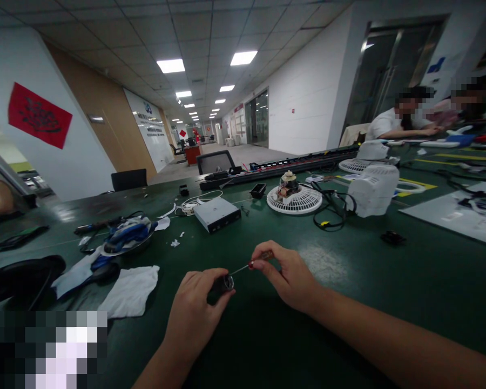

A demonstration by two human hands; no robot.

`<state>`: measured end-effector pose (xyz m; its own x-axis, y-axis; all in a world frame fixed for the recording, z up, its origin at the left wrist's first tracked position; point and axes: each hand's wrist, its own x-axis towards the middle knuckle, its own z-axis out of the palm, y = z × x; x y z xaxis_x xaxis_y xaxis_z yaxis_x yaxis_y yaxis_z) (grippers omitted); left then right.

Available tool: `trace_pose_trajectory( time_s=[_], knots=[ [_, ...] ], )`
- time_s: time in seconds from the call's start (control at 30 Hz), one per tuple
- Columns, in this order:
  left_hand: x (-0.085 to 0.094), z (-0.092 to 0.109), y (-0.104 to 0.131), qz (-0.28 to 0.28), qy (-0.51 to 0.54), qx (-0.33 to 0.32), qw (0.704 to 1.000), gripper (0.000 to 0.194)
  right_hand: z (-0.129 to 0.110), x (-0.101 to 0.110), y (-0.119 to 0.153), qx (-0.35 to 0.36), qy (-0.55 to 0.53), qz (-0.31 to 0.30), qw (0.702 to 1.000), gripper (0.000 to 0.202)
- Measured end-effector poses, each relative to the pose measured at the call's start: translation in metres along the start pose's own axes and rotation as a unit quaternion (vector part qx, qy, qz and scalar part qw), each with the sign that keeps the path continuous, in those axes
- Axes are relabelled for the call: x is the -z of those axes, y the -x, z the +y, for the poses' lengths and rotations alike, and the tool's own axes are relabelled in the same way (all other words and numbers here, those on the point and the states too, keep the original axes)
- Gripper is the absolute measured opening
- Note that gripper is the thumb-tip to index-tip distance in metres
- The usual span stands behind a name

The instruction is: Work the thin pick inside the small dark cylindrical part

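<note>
Between the thumb and fingers of my left hand [196, 310] is a small dark cylindrical part [227, 282] with a shiny round rim; the fingers cover much of it. My right hand [287, 275] grips a screwdriver [240, 269] by its handle. The thin metal shaft slants down to the left, and its tip is at or close to the rim of the dark part; whether they touch I cannot tell. Both hands are just above the green tabletop [263, 335].
A silver optical drive [217, 214] lies beyond my hands. To its right are an opened white fan grille with a motor [294, 197], black cables [332, 213] and a white housing [375, 189]. Crumpled white cloth [132, 292] lies left. Another person [400, 121] sits far right.
</note>
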<state>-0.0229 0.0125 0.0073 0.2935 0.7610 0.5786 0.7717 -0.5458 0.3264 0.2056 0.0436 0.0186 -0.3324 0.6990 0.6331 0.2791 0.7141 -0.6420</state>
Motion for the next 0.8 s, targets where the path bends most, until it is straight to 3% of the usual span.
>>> trace_pose_trajectory(
  time_s=[0.13,0.27,0.4,0.53,0.67,0.8],
  knots=[
    [0.0007,0.0014,0.0001,-0.007,-0.001,0.0,1.0,0.036,0.0008,-0.0007,0.001,-0.01,-0.063,-0.028,0.998,0.009],
    [0.0007,0.0015,0.0006,-0.007,-0.007,0.0,1.0,0.038,0.0011,-0.0014,0.0023,-0.018,-0.023,0.001,1.0,0.008],
    [0.0001,0.0008,0.0007,-0.006,-0.012,0.002,1.0,0.039,0.0009,-0.0017,0.002,-0.017,-0.062,-0.033,0.997,0.009],
    [-0.0005,0.0001,0.0004,-0.005,-0.009,0.007,1.0,0.038,0.003,-0.0026,0.0005,-0.038,-0.062,-0.002,0.997,0.01],
    [-0.0005,0.0007,0.0001,-0.005,-0.009,0.006,1.0,0.039,0.0035,-0.0037,0.0009,-0.046,-0.098,-0.025,0.994,0.01],
    [0.0009,0.0013,-0.0001,0.0,-0.01,0.012,1.0,0.035,0.0032,-0.0051,0.0024,-0.043,-0.072,-0.004,0.996,0.01]
  ],
)
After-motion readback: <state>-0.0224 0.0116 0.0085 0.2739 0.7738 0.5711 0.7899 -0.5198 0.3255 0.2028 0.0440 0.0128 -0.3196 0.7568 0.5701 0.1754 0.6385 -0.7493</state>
